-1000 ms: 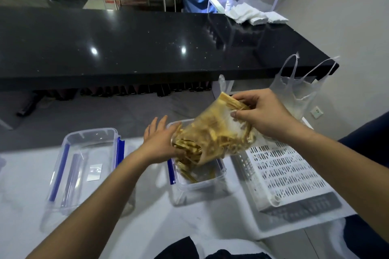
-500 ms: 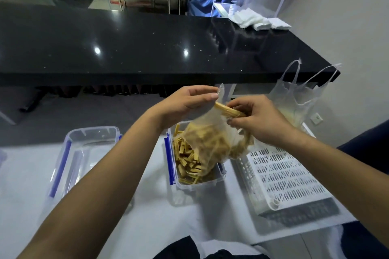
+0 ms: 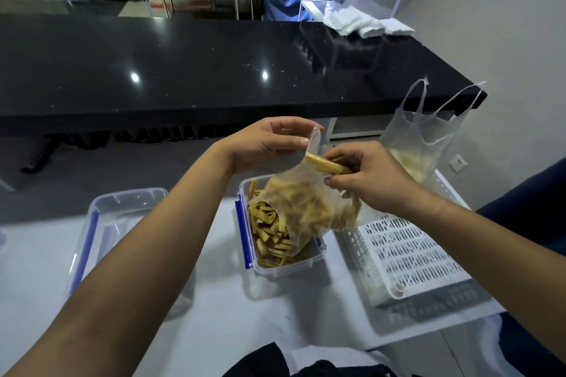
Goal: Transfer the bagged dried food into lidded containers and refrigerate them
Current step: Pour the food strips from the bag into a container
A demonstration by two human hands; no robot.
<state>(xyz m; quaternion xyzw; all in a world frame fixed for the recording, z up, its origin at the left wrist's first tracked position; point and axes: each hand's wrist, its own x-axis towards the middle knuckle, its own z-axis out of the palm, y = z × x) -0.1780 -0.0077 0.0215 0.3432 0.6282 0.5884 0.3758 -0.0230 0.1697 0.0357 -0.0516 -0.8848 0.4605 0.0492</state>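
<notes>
A clear plastic bag (image 3: 306, 208) of yellow dried strips hangs upended over a clear container (image 3: 277, 268) with a blue clip on its left side. Loose dried strips (image 3: 269, 236) lie in the container. My left hand (image 3: 269, 141) pinches the bag's upper corner from the left. My right hand (image 3: 364, 177) grips the bag's raised end from the right, with one long strip poking up between my fingers. Both hands are above the container's far rim.
A clear lid with blue clips (image 3: 113, 223) lies on the white table to the left. A white slotted basket (image 3: 407, 257) sits right of the container, with a thin plastic carrier bag (image 3: 425, 135) standing at its far end. A black counter (image 3: 214, 70) runs behind.
My left hand rose from the bag's lower end to pinch its top corner. The bag swung from tilted to hanging mouth-down, and more strips dropped into the container.
</notes>
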